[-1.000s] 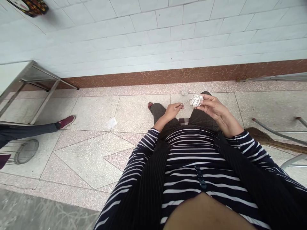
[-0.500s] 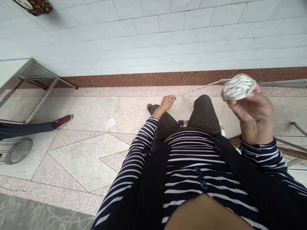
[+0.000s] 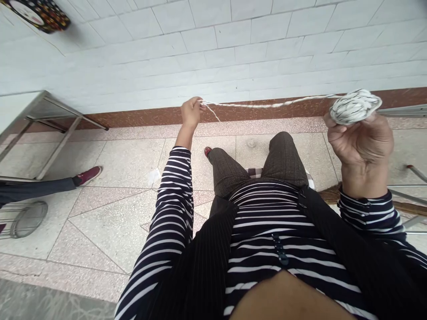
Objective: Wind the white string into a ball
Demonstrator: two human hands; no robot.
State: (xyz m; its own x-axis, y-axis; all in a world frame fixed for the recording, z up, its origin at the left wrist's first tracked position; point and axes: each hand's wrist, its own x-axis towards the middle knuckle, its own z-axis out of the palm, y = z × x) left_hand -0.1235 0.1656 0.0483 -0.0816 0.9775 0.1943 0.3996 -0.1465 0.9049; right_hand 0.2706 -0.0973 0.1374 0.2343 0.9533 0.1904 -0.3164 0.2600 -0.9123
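My right hand (image 3: 362, 138) is closed around a ball of white yarn (image 3: 355, 106) flecked with black, raised at the right. From the ball a strand of yarn (image 3: 260, 106) stretches left, almost level and slightly sagging, in front of the wall's foot. At its other end my left hand (image 3: 191, 111) pinches the strand, arm reaching forward and left. A short tail of yarn hangs down from those fingers. On the floor beyond my knees lies a small, round, pale ball (image 3: 251, 143), perhaps yarn too; it is too small to tell.
A white tiled wall (image 3: 233, 53) with a brown skirting runs ahead. At the left stand a metal-legged table (image 3: 63, 138), another person's foot in a red shoe (image 3: 90, 175) and a wire basket (image 3: 30, 218). White paper (image 3: 154, 176) lies on the floor; metal legs (image 3: 413, 191) stand at right.
My left hand has moved left and forward, drawing the strand out longer and straighter. My right hand, with the ball of yarn, has shifted a little right and up.
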